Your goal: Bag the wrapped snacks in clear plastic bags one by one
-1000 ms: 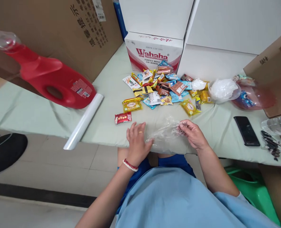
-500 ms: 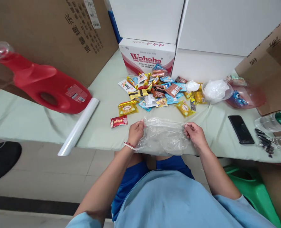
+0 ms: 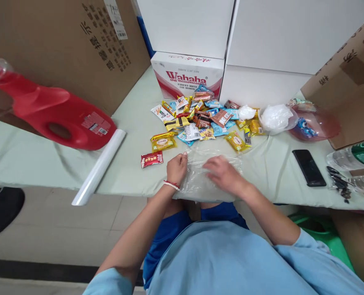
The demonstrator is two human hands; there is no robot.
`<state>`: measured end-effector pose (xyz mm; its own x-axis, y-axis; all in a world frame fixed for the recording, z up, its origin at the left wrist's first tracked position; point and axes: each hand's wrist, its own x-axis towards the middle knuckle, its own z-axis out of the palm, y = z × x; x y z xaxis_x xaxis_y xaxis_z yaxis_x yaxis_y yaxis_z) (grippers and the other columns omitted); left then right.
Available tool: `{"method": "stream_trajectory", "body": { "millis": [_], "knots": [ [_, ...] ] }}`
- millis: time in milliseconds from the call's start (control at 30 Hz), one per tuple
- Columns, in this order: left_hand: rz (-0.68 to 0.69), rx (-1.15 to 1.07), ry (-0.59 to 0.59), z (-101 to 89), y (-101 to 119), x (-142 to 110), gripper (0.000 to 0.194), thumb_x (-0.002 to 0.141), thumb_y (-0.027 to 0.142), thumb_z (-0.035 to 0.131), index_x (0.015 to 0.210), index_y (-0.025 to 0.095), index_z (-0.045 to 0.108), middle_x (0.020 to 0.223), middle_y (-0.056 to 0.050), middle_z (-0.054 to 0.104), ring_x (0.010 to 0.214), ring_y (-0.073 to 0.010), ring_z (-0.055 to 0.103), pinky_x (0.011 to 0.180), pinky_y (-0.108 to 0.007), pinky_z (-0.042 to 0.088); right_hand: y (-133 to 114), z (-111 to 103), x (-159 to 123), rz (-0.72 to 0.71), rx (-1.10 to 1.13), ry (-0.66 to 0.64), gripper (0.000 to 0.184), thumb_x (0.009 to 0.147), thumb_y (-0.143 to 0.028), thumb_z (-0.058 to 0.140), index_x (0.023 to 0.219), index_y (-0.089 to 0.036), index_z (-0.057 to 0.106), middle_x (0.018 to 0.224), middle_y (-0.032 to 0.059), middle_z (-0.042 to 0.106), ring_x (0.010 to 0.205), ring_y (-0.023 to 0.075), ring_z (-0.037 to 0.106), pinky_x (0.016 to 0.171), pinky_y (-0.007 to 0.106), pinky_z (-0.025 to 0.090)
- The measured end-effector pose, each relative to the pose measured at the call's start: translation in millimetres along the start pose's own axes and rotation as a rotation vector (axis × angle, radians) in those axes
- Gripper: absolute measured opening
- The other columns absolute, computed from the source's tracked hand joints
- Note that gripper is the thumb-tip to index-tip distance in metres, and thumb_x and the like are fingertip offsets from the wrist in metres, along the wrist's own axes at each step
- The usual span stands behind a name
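Observation:
A clear plastic bag (image 3: 197,180) lies flat at the front edge of the table. My left hand (image 3: 177,167) is closed on the bag's upper left corner, thumb on top. My right hand (image 3: 224,174) is over the middle of the bag, its fingers stretched out and apart, slightly blurred; whether it touches the plastic I cannot tell. Beyond the bag is a loose pile of wrapped snacks (image 3: 200,119). Nearest my left hand are a red snack packet (image 3: 151,159) and a yellow packet (image 3: 163,142). Another yellow packet (image 3: 236,141) lies just past my right hand.
To the left, a red detergent jug (image 3: 65,110) stands by a white roll (image 3: 100,168). A Wahaba-style printed water carton (image 3: 188,76) backs the pile. On the right are a bowl with white plastic (image 3: 277,119), a pink bowl (image 3: 326,123), a phone (image 3: 309,168) and plastic bottles (image 3: 342,159).
My right hand has let go of the bag's upper right corner and moved left over its middle. My left hand keeps its hold on the left corner.

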<state>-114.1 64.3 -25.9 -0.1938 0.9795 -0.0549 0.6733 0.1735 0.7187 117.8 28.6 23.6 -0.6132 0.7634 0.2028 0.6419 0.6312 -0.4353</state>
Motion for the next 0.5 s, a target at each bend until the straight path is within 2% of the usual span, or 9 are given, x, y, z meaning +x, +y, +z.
{"method": "stream_trajectory", "body": {
  "millis": [67,133,200,233,267,333,367,433,500],
  "knots": [
    [-0.046,0.021,0.048,-9.2,-1,3,0.03,0.094,0.046,0.05,0.08,0.021,0.058,0.074,-0.003,0.06,0.073,-0.0199,0.056,0.07,-0.03,0.043,-19,26,0,-0.101,0.016,-0.177,0.038,0.097,-0.03,0.064,0.134,-0.024,0.066,0.148,0.0108,0.057,0.136,0.0302,0.048,0.115,0.05,0.04],
    [-0.005,0.113,0.202,-22.5,2,-2,0.028,0.084,0.037,0.063,0.103,0.016,0.063,0.099,-0.011,0.066,0.095,-0.0269,0.061,0.086,-0.038,0.048,-30,49,-5,-0.114,-0.002,-0.264,0.046,0.096,-0.033,0.066,0.141,-0.024,0.061,0.16,0.0089,0.047,0.149,0.032,0.035,0.124,0.056,0.028],
    [0.156,0.256,0.348,-34.3,10,-15,0.041,0.081,0.027,0.065,0.12,0.012,0.061,0.122,-0.019,0.061,0.118,-0.0343,0.055,0.102,-0.049,0.044,-35,61,-10,-0.1,-0.007,-0.297,0.051,0.098,-0.035,0.064,0.146,-0.024,0.057,0.164,0.0079,0.042,0.154,0.0313,0.028,0.127,0.057,0.019],
    [0.264,0.316,0.349,-37.5,17,-23,0.04,0.084,0.022,0.062,0.123,0.014,0.062,0.127,-0.02,0.059,0.123,-0.0355,0.052,0.106,-0.052,0.041,-35,63,-11,-0.094,-0.004,-0.303,0.052,0.098,-0.035,0.064,0.148,-0.024,0.056,0.164,0.0081,0.041,0.155,0.0308,0.028,0.128,0.056,0.018],
    [0.393,0.355,0.272,-38.2,24,-31,0.035,0.087,0.019,0.057,0.121,0.017,0.064,0.126,-0.018,0.061,0.123,-0.0346,0.053,0.107,-0.053,0.04,-35,63,-12,-0.089,0.0,-0.306,0.052,0.098,-0.035,0.064,0.148,-0.023,0.056,0.164,0.0089,0.042,0.155,0.0307,0.028,0.128,0.056,0.017],
    [0.645,0.392,-0.019,-31.8,35,-42,0.028,0.092,0.016,0.05,0.113,0.022,0.069,0.116,-0.013,0.067,0.119,-0.0305,0.057,0.104,-0.05,0.043,-34,60,-10,-0.075,0.007,-0.316,0.049,0.097,-0.035,0.065,0.144,-0.021,0.06,0.159,0.0119,0.049,0.153,0.0312,0.032,0.129,0.055,0.016],
    [0.71,0.409,-0.142,-25.6,39,-44,0.027,0.094,0.018,0.049,0.11,0.023,0.07,0.115,-0.012,0.069,0.12,-0.0293,0.058,0.104,-0.048,0.044,-34,58,-9,-0.067,0.01,-0.324,0.048,0.096,-0.035,0.066,0.141,-0.02,0.063,0.155,0.0132,0.052,0.152,0.0316,0.033,0.129,0.055,0.016],
    [0.68,0.454,-0.245,-11.3,38,-41,0.027,0.097,0.024,0.049,0.112,0.021,0.071,0.125,-0.013,0.069,0.129,-0.03,0.055,0.107,-0.048,0.044,-34,55,-12,-0.057,0.016,-0.338,0.048,0.095,-0.034,0.068,0.141,-0.019,0.064,0.154,0.0139,0.053,0.152,0.0319,0.034,0.129,0.054,0.016],
    [0.538,0.486,-0.22,0.8,28,-32,0.036,0.1,0.031,0.047,0.127,0.017,0.067,0.144,-0.016,0.06,0.139,-0.0324,0.05,0.112,-0.051,0.042,-35,53,-26,-0.055,0.028,-0.347,0.053,0.096,-0.031,0.066,0.147,-0.021,0.058,0.161,0.0123,0.046,0.155,0.0303,0.029,0.13,0.054,0.016]
  ]
}}
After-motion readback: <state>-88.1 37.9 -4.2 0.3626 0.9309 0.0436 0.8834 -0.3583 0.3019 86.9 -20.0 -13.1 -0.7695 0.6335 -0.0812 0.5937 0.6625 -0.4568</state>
